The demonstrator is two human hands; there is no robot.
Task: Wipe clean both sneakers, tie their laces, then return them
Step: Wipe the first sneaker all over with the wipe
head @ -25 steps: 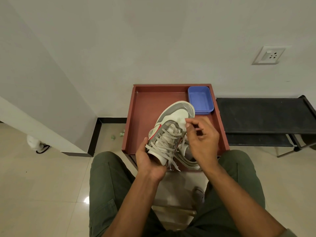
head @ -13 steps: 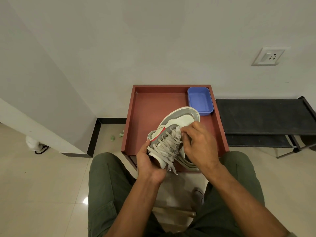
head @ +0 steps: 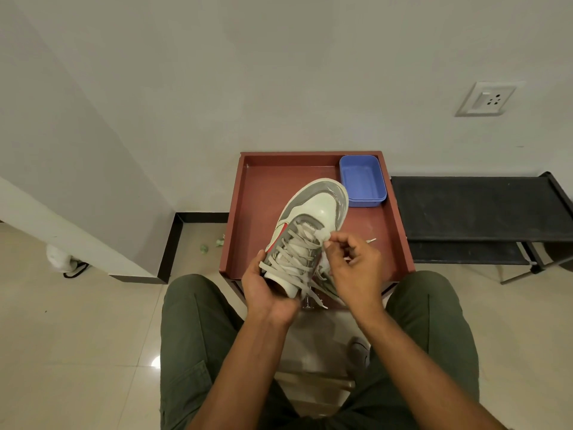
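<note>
Cupping the heel, the left hand (head: 266,291) grips the sneaker (head: 305,240) while the right hand (head: 353,268) beside it pinches a lace (head: 370,241) at the tongue; its long axis runs away from both hands over the red tray (head: 263,193); no readable writing.

No text, brand name or number can be read; the red mark on the sneaker (head: 305,231) may be a logo, though it is too small to tell.
</note>
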